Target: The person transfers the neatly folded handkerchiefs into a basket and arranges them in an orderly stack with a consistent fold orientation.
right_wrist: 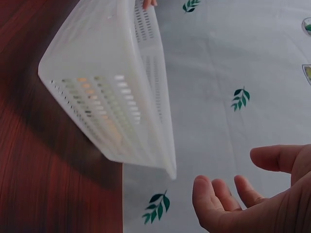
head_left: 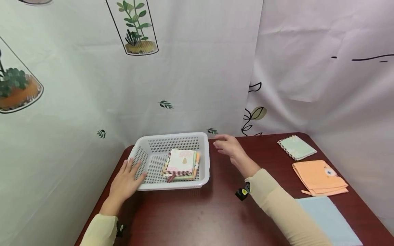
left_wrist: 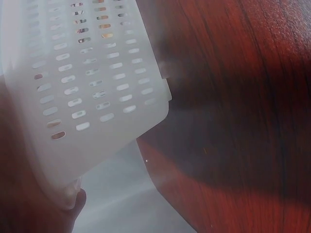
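A white perforated plastic basket (head_left: 172, 186) stands on the table at centre left. Inside lies a small stack of folded cloths (head_left: 181, 160), the top one white and pink with a checked edge. My left hand (head_left: 124, 181) rests on the basket's left rim, its fingers spread and fairly straight; in the left wrist view, a fingertip (left_wrist: 80, 198) shows at the rim's corner. Just right of the basket, apart from it, my right hand (head_left: 228, 147) is in the air. In the right wrist view its fingers (right_wrist: 206, 194) are loosely bent, holding nothing.
Along the table's right side lie a folded pale green cloth (head_left: 297, 148), a folded orange cloth (head_left: 318, 177) and a light blue cloth (head_left: 329, 218), partly behind my right sleeve. A patterned white curtain (head_left: 197, 85) hangs behind the dark red wooden table (head_left: 191, 218).
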`<control>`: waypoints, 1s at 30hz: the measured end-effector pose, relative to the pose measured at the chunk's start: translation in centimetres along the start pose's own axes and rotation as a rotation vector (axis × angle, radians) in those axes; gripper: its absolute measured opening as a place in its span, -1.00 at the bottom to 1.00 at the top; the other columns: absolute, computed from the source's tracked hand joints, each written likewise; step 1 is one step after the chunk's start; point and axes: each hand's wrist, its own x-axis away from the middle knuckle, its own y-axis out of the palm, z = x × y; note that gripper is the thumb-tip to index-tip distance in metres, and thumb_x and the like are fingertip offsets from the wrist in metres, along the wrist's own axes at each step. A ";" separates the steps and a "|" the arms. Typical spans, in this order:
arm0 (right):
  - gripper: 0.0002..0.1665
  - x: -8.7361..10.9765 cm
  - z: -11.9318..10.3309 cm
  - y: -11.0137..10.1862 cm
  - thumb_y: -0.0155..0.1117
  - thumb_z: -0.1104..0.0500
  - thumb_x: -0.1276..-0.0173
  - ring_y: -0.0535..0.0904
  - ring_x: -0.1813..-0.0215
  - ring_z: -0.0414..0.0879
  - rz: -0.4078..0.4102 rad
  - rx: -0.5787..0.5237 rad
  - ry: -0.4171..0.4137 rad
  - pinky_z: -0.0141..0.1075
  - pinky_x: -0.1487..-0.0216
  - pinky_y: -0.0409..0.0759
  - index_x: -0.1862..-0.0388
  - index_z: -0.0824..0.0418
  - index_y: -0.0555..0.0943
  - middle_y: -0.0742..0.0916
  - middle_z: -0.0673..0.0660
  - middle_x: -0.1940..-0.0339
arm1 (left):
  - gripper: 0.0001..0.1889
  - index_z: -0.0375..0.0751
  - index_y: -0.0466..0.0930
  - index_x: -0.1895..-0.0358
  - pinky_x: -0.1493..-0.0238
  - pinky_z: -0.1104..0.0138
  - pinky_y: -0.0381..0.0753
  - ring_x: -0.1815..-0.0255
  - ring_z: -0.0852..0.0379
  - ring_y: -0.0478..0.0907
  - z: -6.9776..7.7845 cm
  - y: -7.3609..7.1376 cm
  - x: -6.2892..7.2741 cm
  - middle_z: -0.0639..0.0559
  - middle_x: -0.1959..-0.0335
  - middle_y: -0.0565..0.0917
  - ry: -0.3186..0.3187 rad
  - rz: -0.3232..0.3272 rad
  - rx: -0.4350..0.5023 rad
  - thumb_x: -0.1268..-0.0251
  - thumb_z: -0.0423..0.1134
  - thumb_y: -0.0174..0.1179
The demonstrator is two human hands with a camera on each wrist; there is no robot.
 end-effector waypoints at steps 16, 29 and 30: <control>-0.49 0.2 0.9 -3.8 0.18 0.28 -0.46 0.49 -0.37 0.24 0.008 0.058 -0.026 0.02 -0.40 0.47 -0.35 0.37 0.45 0.56 0.36 -0.31 | -0.21 -0.32 0.21 -0.54 -0.52 -0.30 -0.09 -0.61 -0.44 -0.17 -0.3 -0.1 0.3 -0.46 -0.60 -0.02 0.002 0.005 -0.003 -0.49 0.21 -0.01; -0.47 0.7 2.0 -7.0 0.14 0.26 -0.50 0.45 -0.41 0.24 0.024 0.113 -0.029 0.07 -0.43 0.42 -0.40 0.37 0.40 0.51 0.37 -0.37 | -0.21 -0.32 0.22 -0.54 -0.52 -0.30 -0.08 -0.61 -0.44 -0.16 0.1 0.0 0.4 -0.46 -0.60 -0.01 0.009 0.004 0.004 -0.49 0.20 0.00; -0.47 0.7 2.0 -7.2 0.14 0.26 -0.50 0.45 -0.41 0.24 0.023 0.114 -0.025 0.06 -0.43 0.42 -0.40 0.37 0.40 0.50 0.37 -0.37 | -0.22 -0.32 0.22 -0.54 -0.52 -0.31 -0.08 -0.61 -0.45 -0.16 0.1 0.0 0.4 -0.47 -0.59 -0.01 0.008 0.005 0.005 -0.49 0.19 0.01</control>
